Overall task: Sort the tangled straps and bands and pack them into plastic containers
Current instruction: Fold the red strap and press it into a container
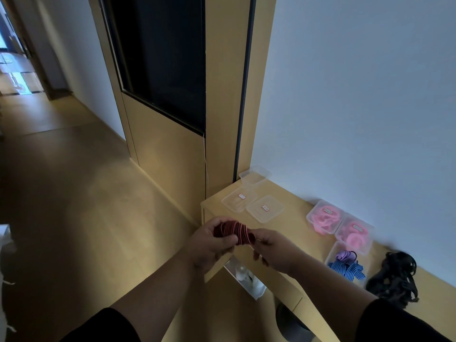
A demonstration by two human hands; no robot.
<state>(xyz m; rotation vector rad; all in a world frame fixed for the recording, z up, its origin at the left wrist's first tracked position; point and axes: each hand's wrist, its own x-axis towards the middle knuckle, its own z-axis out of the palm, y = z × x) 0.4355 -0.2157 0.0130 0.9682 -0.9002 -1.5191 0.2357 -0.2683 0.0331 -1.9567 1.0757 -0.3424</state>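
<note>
Red striped strap (234, 232) sits bunched between our hands. Our left hand (212, 243) grips one end and our right hand (274, 250) pinches the other.

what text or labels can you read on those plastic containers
No text is readable.
Small white, red-edged label on one clear plastic lid: too blurred.
Same label on the second clear lid: too blurred.
Pale labels on the two lidded containers of pink bands: too blurred.

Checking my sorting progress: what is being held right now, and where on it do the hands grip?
A coiled dark red striped strap. The left hand grips its left end, the right hand pinches its right end.
</note>
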